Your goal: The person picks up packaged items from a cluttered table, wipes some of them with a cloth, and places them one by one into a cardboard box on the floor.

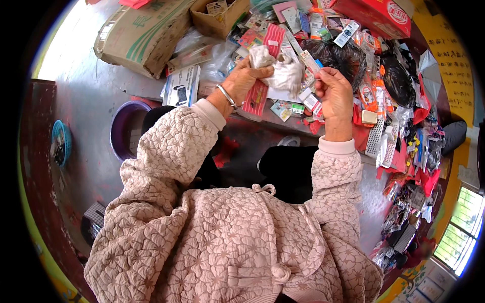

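My left hand, with a metal bangle at its wrist, is closed around a crumpled white cloth. The cloth hangs over the goods on the low table in front of me. To its right, my right hand pinches a narrow white packet with a blue end, its lower part hidden by the fingers. Beneath and between the hands lie a red-and-white striped packet and several small carded goods. A black plastic bag sits just beyond my right hand.
A worn cardboard carton and an open box stand at the far left. Packaged goods crowd the right side, with a red box behind. On the floor at left are a purple basin and a blue basket.
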A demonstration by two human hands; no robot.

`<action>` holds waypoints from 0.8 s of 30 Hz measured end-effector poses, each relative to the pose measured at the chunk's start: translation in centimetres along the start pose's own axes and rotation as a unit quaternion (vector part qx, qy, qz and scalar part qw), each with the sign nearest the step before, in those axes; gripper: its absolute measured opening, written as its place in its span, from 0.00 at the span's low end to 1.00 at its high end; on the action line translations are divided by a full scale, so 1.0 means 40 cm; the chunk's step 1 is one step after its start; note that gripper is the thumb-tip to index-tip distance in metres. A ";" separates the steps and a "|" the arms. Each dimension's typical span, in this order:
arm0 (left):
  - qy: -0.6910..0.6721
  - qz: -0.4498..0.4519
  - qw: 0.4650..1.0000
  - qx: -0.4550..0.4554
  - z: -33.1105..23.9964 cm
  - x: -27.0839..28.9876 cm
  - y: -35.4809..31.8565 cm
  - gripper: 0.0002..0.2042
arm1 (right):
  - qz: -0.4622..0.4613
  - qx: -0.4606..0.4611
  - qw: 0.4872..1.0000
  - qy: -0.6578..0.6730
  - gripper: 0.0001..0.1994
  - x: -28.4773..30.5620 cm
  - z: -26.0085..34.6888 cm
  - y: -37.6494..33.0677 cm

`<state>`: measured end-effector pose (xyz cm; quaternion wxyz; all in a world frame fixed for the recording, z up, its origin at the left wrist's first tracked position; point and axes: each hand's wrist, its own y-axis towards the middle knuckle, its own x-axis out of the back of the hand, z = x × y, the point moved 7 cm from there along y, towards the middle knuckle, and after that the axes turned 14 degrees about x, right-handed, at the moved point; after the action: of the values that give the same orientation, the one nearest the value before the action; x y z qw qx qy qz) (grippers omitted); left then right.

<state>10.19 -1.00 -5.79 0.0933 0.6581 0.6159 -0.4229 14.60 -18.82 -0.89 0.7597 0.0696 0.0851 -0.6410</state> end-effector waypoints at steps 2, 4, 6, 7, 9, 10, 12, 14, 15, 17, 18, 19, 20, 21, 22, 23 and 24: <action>0.017 0.052 0.998 -0.006 -0.014 -0.017 -0.003 0.15 | -0.050 -0.081 0.995 0.031 0.09 0.039 -0.039 0.000; 0.038 0.082 0.996 0.012 -0.011 -0.031 -0.010 0.17 | -0.066 -0.117 0.990 0.034 0.16 0.010 -0.062 -0.009; 0.116 0.078 0.990 -0.020 -0.027 -0.050 -0.024 0.18 | 0.000 -0.124 0.989 0.083 0.15 -0.056 -0.070 -0.025; 0.153 0.074 0.985 -0.037 -0.033 -0.057 -0.031 0.18 | 0.034 -0.129 0.985 0.106 0.15 -0.080 -0.066 -0.033; 0.129 0.044 0.988 -0.069 -0.048 -0.034 -0.019 0.20 | 0.097 -0.091 0.991 0.015 0.08 -0.057 -0.040 -0.030; 0.104 0.034 0.991 -0.076 -0.054 -0.018 -0.007 0.19 | 0.084 -0.071 0.994 0.012 0.07 -0.028 -0.038 -0.017; 0.055 0.032 0.994 -0.086 -0.068 -0.003 -0.003 0.20 | 0.049 -0.040 0.996 0.058 0.04 -0.003 -0.025 -0.001; 0.028 0.045 0.996 -0.074 -0.060 0.000 0.004 0.20 | 0.013 0.001 0.993 0.114 0.05 -0.011 -0.009 -0.004; 0.013 0.052 0.996 -0.068 -0.057 -0.004 0.004 0.20 | -0.004 0.022 0.990 0.140 0.05 -0.016 0.002 -0.005; 0.025 0.050 0.996 -0.068 -0.060 -0.014 -0.001 0.20 | -0.006 0.045 0.980 0.192 0.07 -0.015 0.012 0.001; 0.033 0.047 0.996 -0.068 -0.058 -0.015 0.002 0.20 | -0.009 0.052 0.975 0.215 0.08 -0.007 0.016 0.002; 0.040 0.045 0.996 -0.069 -0.058 -0.016 0.003 0.20 | -0.011 0.058 0.970 0.237 0.09 -0.003 0.024 0.003; 0.051 0.053 0.996 -0.052 -0.054 -0.019 -0.002 0.19 | -0.024 0.068 0.966 0.247 0.10 0.000 0.032 0.002; 0.025 0.077 0.997 -0.018 -0.041 -0.021 -0.002 0.19 | -0.035 0.052 0.967 0.247 0.10 -0.002 0.024 0.004; -0.002 0.101 0.995 0.017 -0.027 -0.023 -0.001 0.18 | -0.047 0.036 0.967 0.246 0.10 -0.004 0.014 0.008; -0.029 0.125 0.990 0.051 -0.013 -0.029 -0.003 0.18 | -0.058 0.020 0.967 0.245 0.11 -0.004 0.004 0.011; -0.061 0.087 0.992 0.068 -0.010 -0.036 -0.017 0.14 | -0.036 0.032 0.972 0.229 0.13 -0.017 0.006 0.008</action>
<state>9.94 -1.62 -4.31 0.1220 0.6874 0.5187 -0.4935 14.82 -18.16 -0.52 0.6935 0.2360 0.2386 -0.6375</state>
